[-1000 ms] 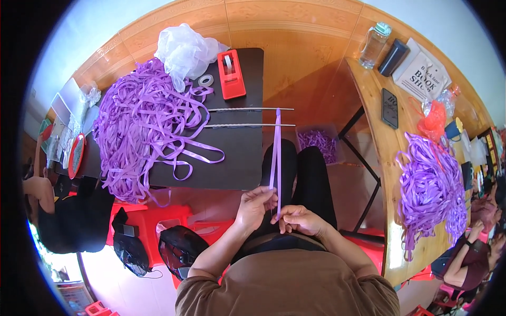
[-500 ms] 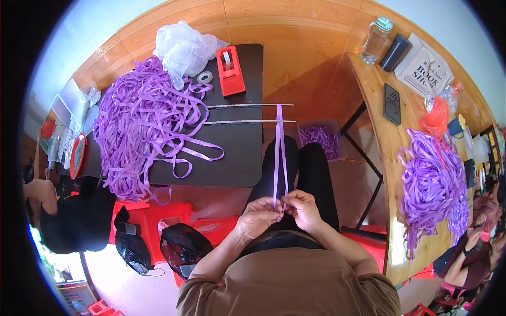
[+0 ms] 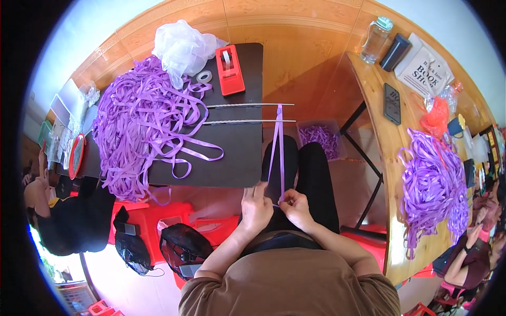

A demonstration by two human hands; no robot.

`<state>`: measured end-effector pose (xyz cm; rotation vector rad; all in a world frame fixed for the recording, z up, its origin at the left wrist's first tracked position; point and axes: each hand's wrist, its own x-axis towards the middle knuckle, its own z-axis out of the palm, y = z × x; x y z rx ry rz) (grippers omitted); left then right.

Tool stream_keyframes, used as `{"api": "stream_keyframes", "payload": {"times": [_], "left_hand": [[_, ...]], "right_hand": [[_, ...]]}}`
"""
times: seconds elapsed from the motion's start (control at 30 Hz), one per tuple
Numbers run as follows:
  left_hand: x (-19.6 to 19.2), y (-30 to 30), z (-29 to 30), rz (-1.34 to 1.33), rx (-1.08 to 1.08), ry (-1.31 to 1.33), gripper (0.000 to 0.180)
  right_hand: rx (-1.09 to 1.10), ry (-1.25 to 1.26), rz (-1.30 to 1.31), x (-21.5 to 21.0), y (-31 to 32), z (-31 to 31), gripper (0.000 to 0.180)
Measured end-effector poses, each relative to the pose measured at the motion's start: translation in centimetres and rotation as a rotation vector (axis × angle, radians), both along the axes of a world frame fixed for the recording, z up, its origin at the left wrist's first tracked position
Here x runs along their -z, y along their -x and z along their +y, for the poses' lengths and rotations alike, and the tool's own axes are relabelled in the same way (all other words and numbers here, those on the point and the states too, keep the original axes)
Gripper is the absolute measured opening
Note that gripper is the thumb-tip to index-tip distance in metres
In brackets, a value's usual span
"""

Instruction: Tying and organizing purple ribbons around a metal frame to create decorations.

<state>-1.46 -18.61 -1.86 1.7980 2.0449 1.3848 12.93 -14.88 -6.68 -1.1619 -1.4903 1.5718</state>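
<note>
A narrow purple ribbon hangs in a long loop from two thin metal rods that jut past the dark table's right edge. Its two strands run down toward my lap. My right hand pinches the lower end of the right strand between thumb and fingers. Just left of it, my left hand is turned with its back up and its fingers closed on the ribbon, a short piece of which shows between the hands. The fingertips of my left hand are partly hidden.
A big heap of purple ribbon covers the dark table, near a red tape dispenser, a tape roll and a white plastic bag. More ribbon lies on the wooden table. A bin stands below the rods.
My left hand has turned over and shifted slightly up, away from my right hand. The ribbon strands have spread apart lower down. My right hand stays nearly in place.
</note>
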Motion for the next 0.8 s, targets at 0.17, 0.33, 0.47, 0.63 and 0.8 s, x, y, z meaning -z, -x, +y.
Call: {"api": "stream_keyframes", "payload": {"times": [0.17, 0.33, 0.47, 0.63, 0.8], "left_hand": [[0.8, 0.7, 0.1, -0.442, 0.098, 0.231, 0.022], [0.5, 1.6, -0.2, -1.241, 0.372, 0.314, 0.029], [0.1, 2.1, -0.1, -1.418, 0.388, 0.429, 0.018], [0.9, 1.9, 0.9, -1.471, 0.271, 0.426, 0.011], [0.0, 0.1, 2.1, -1.352, 0.231, 0.322, 0.008]], "right_hand": [[-0.066, 0.109, 0.044, 0.8, 0.2, 0.4, 0.005], [-0.209, 0.333, 0.208, 1.9, -0.3, 0.6, 0.008], [-0.291, 0.324, 0.123, 1.0, -0.7, 0.6, 0.007], [-0.365, 0.092, -0.037, -1.5, -1.2, 0.5, 0.010], [-0.394, -0.029, -0.118, -3.5, -1.6, 0.7, 0.011]]}}
